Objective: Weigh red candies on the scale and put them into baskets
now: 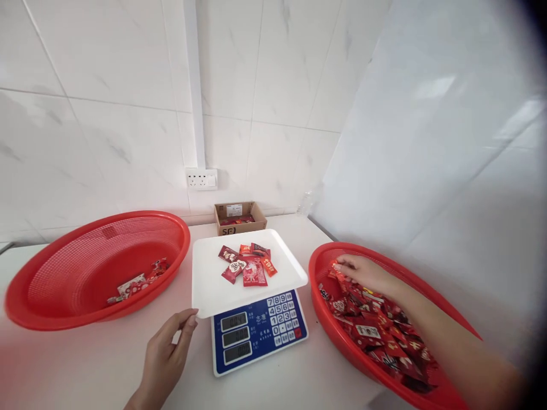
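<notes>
A blue digital scale (258, 331) carries a white tray (209, 285) with several red candy packets (248, 266) on it. My left hand (167, 356) touches the tray's front left corner with thumb and fingertips loosely curled. My right hand (363, 273) reaches into the right red basket (318, 267), its fingers closed on red packets (376, 333) in the heap there.
A large red mesh basket (55, 307) at the left holds a few packets (139, 282). A small open cardboard box (240, 218) stands against the tiled wall, below a wall socket (202, 179). A white panel rises at the right.
</notes>
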{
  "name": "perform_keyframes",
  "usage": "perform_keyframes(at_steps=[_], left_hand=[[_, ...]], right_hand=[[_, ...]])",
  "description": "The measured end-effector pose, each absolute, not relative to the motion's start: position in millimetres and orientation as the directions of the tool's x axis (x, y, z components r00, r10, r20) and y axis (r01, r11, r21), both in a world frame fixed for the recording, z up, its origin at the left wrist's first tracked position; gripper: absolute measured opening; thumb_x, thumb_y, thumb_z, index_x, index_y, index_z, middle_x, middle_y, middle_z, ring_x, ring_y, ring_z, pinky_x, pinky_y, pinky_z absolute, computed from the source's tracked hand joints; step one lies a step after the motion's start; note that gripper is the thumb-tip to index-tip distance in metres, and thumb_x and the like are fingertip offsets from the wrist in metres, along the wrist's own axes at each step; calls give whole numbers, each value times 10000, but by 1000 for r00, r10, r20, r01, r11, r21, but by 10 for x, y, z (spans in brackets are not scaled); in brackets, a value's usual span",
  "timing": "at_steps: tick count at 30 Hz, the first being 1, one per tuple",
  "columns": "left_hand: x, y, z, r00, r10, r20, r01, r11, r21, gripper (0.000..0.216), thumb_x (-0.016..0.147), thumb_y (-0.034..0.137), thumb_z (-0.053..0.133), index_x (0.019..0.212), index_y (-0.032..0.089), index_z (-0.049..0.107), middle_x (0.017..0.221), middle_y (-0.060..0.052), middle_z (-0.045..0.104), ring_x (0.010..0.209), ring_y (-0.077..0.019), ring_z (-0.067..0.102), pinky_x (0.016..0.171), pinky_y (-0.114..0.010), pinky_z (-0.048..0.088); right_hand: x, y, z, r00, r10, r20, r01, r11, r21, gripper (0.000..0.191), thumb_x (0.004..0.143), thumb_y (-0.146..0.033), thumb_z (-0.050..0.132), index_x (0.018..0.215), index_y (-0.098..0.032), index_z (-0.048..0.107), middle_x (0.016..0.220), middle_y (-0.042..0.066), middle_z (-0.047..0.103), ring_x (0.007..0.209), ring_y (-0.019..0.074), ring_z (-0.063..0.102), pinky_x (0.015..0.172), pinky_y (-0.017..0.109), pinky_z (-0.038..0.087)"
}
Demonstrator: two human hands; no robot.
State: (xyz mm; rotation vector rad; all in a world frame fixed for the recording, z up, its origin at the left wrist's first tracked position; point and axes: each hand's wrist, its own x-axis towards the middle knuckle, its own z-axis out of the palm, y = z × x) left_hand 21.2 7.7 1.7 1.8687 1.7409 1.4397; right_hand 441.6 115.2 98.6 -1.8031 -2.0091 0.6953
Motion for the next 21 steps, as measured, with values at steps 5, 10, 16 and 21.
perform_keyframes(at_steps=[5, 10, 16, 21], left_hand=[[244, 59, 53, -149, 836, 528, 621, -336, 708, 211, 857, 341, 486, 874, 188, 629, 698, -15, 673, 592, -132, 637, 491, -183, 494], [246, 49, 75, -154, 836, 527, 606, -342, 719, 200, 865, 318, 480, 883, 183, 625, 700, -18, 667, 601, -138, 633, 532, -208, 504], [211, 45, 84, -165, 826, 539, 602, -348, 718, 201, 874, 308, 463, 885, 186, 623, 688, -16, 654, 599, -138, 618, 551, -223, 502], [212, 40, 73, -158, 823, 545, 605, -356, 712, 175, 875, 271, 468, 896, 181, 616, 709, -17, 656, 607, -127, 613, 565, -216, 494]], right_hand=[[3753, 1207, 1114, -276, 961, -18, 715, 193, -673, 260, 784, -443, 492, 854, -212, 589, 836, 18, 676, 799, 185, 619, 724, 302, 462], [3056, 1378, 1115, -349, 937, -1, 687, 255, -680, 293, 789, -388, 486, 978, -197, 602, 884, 36, 694, 796, 173, 639, 728, 305, 481], [2847, 1329, 1239, -334, 935, 122, 769, 345, -538, 365, 817, -359, 453, 1142, -238, 567, 1061, 42, 673, 907, 180, 632, 822, 324, 491], [3159, 835, 1317, -318, 947, 42, 835, 301, -461, 403, 821, -470, 422, 1131, -271, 587, 1147, 37, 654, 1009, 227, 616, 828, 365, 524]])
